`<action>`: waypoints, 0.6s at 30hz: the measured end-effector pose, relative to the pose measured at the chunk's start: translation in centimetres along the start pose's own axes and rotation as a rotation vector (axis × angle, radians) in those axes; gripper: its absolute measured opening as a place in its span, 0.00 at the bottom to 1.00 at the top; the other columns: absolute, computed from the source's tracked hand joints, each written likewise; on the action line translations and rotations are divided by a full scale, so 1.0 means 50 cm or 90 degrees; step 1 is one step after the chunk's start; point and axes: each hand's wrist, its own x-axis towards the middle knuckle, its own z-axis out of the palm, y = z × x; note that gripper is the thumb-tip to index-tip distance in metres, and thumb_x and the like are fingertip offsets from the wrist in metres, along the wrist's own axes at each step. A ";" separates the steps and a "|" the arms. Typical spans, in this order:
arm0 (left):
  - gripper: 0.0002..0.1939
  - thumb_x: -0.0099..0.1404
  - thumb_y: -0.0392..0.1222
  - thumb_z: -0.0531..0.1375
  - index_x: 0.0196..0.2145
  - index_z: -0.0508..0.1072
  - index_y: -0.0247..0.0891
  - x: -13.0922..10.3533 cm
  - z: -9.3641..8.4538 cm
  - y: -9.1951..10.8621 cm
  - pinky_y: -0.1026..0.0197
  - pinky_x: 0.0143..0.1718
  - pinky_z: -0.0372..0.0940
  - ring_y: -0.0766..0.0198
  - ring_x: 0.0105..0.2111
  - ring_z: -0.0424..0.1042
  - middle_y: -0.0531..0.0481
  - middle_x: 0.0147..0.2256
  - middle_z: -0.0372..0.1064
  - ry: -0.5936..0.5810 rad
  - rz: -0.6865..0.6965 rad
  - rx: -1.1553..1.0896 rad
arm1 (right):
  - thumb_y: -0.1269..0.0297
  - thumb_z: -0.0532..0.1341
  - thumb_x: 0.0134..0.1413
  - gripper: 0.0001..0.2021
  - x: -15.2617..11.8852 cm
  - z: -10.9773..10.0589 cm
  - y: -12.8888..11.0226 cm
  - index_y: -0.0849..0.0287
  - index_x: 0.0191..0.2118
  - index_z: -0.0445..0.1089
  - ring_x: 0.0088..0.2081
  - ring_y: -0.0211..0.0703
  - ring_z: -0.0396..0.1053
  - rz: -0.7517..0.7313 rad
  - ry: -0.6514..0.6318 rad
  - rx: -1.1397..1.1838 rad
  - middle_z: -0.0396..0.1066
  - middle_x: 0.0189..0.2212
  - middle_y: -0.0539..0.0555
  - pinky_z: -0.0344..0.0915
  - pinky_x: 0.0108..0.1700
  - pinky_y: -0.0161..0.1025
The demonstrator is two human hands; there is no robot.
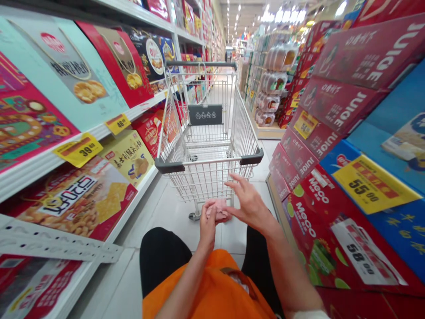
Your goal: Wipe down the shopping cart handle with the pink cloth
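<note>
My left hand (pixel 209 223) is closed around a crumpled pink cloth (pixel 220 210), low in front of my knees. Just to the right, my right hand (pixel 247 201) is raised with its fingers spread and curved, and nothing shows in its grasp. Its thumb comes close to the cloth; whether they touch, I cannot tell. Beyond both hands stands a wire shopping cart (pixel 206 177) with dark corner bumpers, its basket holding no goods that I can see.
Shelves (pixel 133 113) with boxed snacks and yellow price tags line the left side. Stacked drink cartons (pixel 332 124) rise close on the right. Farther back are wrapped multipacks (pixel 274 84) on a low platform. Pale floor tiles (pixel 142 266) run between.
</note>
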 end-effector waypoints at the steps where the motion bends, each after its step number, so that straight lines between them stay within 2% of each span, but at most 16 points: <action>1: 0.28 0.58 0.63 0.66 0.47 0.67 0.43 -0.001 -0.002 0.007 0.62 0.31 0.74 0.62 0.33 0.78 0.47 0.45 0.72 0.006 -0.004 -0.016 | 0.58 0.66 0.57 0.17 0.018 -0.051 -0.006 0.50 0.52 0.72 0.65 0.61 0.59 0.006 0.106 -0.038 0.58 0.66 0.58 0.67 0.59 0.64; 3: 0.29 0.56 0.63 0.67 0.47 0.68 0.42 -0.001 -0.007 0.018 0.62 0.29 0.74 0.63 0.32 0.79 0.47 0.46 0.73 0.019 -0.002 -0.033 | 0.60 0.69 0.54 0.09 0.049 -0.131 -0.019 0.47 0.42 0.76 0.69 0.70 0.50 0.031 0.351 -0.137 0.56 0.66 0.52 0.60 0.60 0.76; 4: 0.30 0.55 0.63 0.67 0.47 0.68 0.42 0.000 -0.009 0.022 0.62 0.29 0.74 0.62 0.32 0.79 0.46 0.46 0.73 0.023 -0.005 -0.037 | 0.60 0.70 0.52 0.08 0.064 -0.156 -0.025 0.48 0.40 0.77 0.71 0.73 0.45 0.038 0.428 -0.169 0.56 0.66 0.51 0.56 0.61 0.80; 5: 0.30 0.55 0.63 0.68 0.46 0.68 0.42 0.000 -0.010 0.023 0.62 0.29 0.74 0.61 0.32 0.79 0.46 0.45 0.73 0.027 -0.011 -0.040 | 0.61 0.70 0.52 0.07 0.079 -0.170 -0.028 0.49 0.38 0.77 0.71 0.75 0.41 0.044 0.475 -0.194 0.57 0.65 0.51 0.53 0.61 0.83; 6: 0.31 0.54 0.64 0.68 0.46 0.68 0.42 0.000 -0.010 0.023 0.62 0.29 0.74 0.61 0.32 0.79 0.46 0.44 0.74 0.030 -0.017 -0.042 | 0.62 0.69 0.53 0.05 0.095 -0.177 -0.028 0.50 0.38 0.77 0.72 0.76 0.39 0.045 0.488 -0.210 0.58 0.64 0.51 0.50 0.61 0.85; 7: 0.31 0.53 0.64 0.68 0.46 0.68 0.42 -0.001 -0.010 0.022 0.62 0.28 0.74 0.60 0.32 0.80 0.46 0.43 0.74 0.031 -0.022 -0.043 | 0.63 0.67 0.56 0.03 0.113 -0.178 -0.025 0.52 0.37 0.77 0.72 0.75 0.37 0.039 0.475 -0.218 0.59 0.63 0.52 0.46 0.61 0.86; 10: 0.33 0.51 0.65 0.69 0.46 0.68 0.41 -0.008 -0.010 0.019 0.62 0.28 0.74 0.58 0.33 0.80 0.45 0.44 0.74 0.033 -0.029 -0.051 | 0.69 0.57 0.62 0.10 0.167 -0.167 -0.007 0.57 0.31 0.75 0.73 0.72 0.37 -0.003 0.405 -0.237 0.62 0.63 0.54 0.36 0.61 0.89; 13: 0.34 0.52 0.66 0.69 0.46 0.68 0.40 -0.015 -0.013 0.022 0.61 0.29 0.74 0.58 0.34 0.80 0.43 0.45 0.75 0.031 -0.025 -0.053 | 0.71 0.59 0.58 0.09 0.202 -0.165 0.006 0.57 0.27 0.72 0.73 0.72 0.33 0.009 0.324 -0.245 0.59 0.67 0.55 0.28 0.62 0.88; 16: 0.33 0.54 0.65 0.68 0.48 0.67 0.39 -0.017 -0.016 0.031 0.62 0.30 0.73 0.57 0.35 0.80 0.42 0.46 0.75 0.015 -0.017 -0.049 | 0.72 0.60 0.55 0.09 0.204 -0.168 0.006 0.58 0.25 0.69 0.74 0.73 0.24 0.033 0.276 -0.238 0.55 0.69 0.54 0.23 0.62 0.87; 18: 0.32 0.56 0.64 0.67 0.48 0.66 0.40 -0.017 -0.017 0.039 0.63 0.30 0.73 0.57 0.36 0.80 0.42 0.46 0.74 0.001 -0.007 -0.054 | 0.71 0.61 0.55 0.09 0.185 -0.157 0.000 0.58 0.25 0.69 0.73 0.73 0.19 0.045 0.267 -0.225 0.52 0.71 0.53 0.21 0.62 0.87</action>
